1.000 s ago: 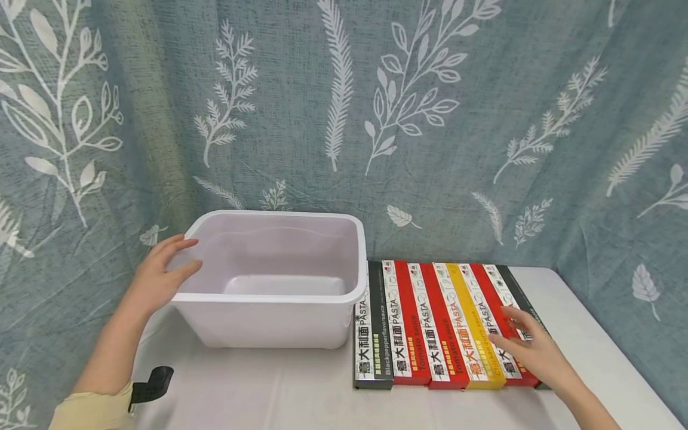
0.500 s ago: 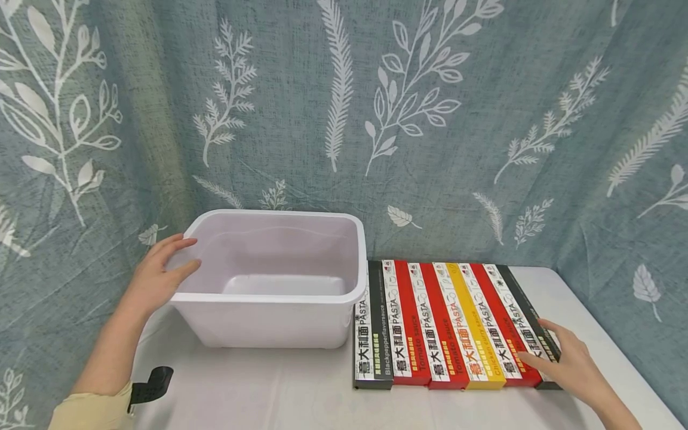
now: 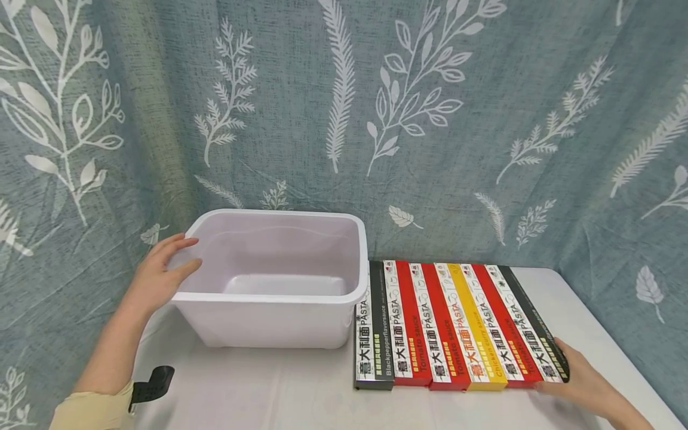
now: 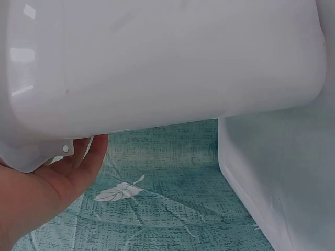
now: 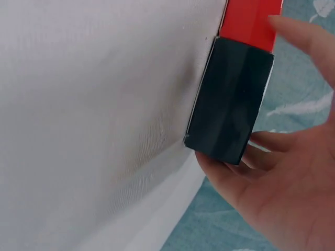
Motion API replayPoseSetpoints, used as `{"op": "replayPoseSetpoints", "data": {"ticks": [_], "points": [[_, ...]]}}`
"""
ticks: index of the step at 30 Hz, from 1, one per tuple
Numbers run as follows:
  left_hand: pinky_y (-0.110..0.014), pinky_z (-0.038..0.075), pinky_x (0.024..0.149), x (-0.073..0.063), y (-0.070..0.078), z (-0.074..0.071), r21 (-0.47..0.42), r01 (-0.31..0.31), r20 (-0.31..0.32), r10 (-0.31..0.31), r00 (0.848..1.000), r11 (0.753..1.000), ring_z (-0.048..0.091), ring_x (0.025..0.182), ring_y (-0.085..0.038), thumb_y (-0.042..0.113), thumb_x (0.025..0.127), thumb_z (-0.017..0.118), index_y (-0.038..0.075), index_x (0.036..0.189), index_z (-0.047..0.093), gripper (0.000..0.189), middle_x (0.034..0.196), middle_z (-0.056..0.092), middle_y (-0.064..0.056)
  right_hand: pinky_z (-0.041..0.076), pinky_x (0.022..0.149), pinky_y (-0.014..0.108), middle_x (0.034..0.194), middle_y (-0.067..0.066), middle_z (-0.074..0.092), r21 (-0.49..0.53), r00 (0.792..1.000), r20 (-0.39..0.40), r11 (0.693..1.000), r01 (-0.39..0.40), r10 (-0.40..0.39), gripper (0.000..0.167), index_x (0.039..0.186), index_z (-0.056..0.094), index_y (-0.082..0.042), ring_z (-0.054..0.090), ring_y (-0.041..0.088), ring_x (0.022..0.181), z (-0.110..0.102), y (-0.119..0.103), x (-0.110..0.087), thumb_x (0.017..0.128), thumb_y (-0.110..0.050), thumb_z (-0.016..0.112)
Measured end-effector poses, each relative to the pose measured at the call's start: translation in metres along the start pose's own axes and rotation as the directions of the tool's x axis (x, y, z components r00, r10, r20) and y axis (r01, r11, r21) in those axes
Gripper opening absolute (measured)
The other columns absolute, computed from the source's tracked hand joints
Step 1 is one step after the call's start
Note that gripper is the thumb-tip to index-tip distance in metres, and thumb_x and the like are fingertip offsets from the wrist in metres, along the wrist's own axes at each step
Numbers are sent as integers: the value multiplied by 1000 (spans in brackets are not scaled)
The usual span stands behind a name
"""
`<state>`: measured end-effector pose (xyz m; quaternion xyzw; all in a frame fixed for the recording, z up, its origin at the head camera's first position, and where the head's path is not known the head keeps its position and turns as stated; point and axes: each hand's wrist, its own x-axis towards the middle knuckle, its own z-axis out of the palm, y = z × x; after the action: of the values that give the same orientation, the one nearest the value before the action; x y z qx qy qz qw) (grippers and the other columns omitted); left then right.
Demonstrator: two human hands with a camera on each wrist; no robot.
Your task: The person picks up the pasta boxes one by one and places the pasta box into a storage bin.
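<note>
In the head view, my left hand (image 3: 158, 275) grips the left rim of a white plastic tub (image 3: 263, 322), its thumb inside the rim. The left wrist view shows other fingers (image 4: 94, 154) under the rim, beside a small holed tab. Pasta boxes with white, black, red and yellow stripes lie side by side right of the tub. At the row's right end, my right hand (image 3: 586, 379) touches the black pasta box (image 5: 230, 99). Its fingers (image 5: 225, 178) lie along the outer side, tips hidden. The thumb is spread apart, over the edge of the neighbouring red box (image 5: 248, 23).
A white cloth covers the table (image 3: 301, 388). Behind it hangs a blue-green curtain (image 3: 290, 119) with white leaf prints, also at the right side. A black wrist strap piece (image 3: 153, 385) sticks out from the left sleeve (image 3: 97, 412).
My right hand has moved right and toward me, from above the red and black boxes to the row's right end. The left hand and the tub have stayed in place.
</note>
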<state>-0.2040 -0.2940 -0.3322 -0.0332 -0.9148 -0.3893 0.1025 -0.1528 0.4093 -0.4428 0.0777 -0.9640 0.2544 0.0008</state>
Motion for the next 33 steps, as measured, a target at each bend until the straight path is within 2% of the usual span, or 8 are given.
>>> {"op": "replayPoseSetpoints", "data": {"ticks": [3,6,11,16,18,25,33], "points": [[-76,15,99,0,0,0,-4,0,-4,0,1000,1000,8,140,-55,28,102,51,-6,143,39,55,156,16,-27,47,73,26,113,24,59,18,999,-11,999,49,-49,86,129,35,22,49,1,91,2,4,-1,69,-16,83],[-76,15,100,0,1,1,-10,0,-6,0,1000,1000,8,140,-55,28,101,52,-6,143,39,55,156,17,-27,46,73,25,114,27,59,7,999,-10,999,48,-48,87,129,34,23,48,-1,93,1,6,-2,69,-16,84],[-76,15,99,0,0,1,-13,9,-8,-9,1000,1000,8,140,-55,28,102,52,-6,143,39,55,156,16,-27,48,75,33,116,27,59,-46,1000,-1,999,21,-21,91,131,36,21,52,11,95,0,5,-2,67,-22,86],[-76,15,99,0,-1,0,-15,19,-11,-19,1000,1000,8,140,-55,28,102,51,-6,144,39,55,157,16,-26,48,79,47,120,34,55,-80,1000,21,997,-19,21,96,133,32,22,55,37,104,-2,5,-1,70,-27,85],[-76,15,100,0,0,1,-19,16,-12,-17,1000,1000,8,140,-55,28,102,52,-6,144,39,55,157,16,-26,49,79,47,123,38,52,-77,999,24,997,-31,32,98,134,29,23,54,42,107,-2,6,-2,70,-27,84],[-76,15,100,-2,0,0,-25,9,-16,-10,1000,1000,8,140,-55,27,101,52,-6,143,39,55,156,17,-27,48,82,52,126,45,43,-72,991,72,991,-110,115,98,133,22,25,52,48,109,-2,5,-2,75,-29,79],[-76,14,100,-2,-1,1,-26,14,-27,-14,1000,1000,9,141,-54,27,101,53,-6,143,40,54,156,18,-27,46,86,60,132,46,37,-105,967,126,972,-208,221,102,138,19,21,49,55,112,-6,0,-3,78,-38,77]]}}
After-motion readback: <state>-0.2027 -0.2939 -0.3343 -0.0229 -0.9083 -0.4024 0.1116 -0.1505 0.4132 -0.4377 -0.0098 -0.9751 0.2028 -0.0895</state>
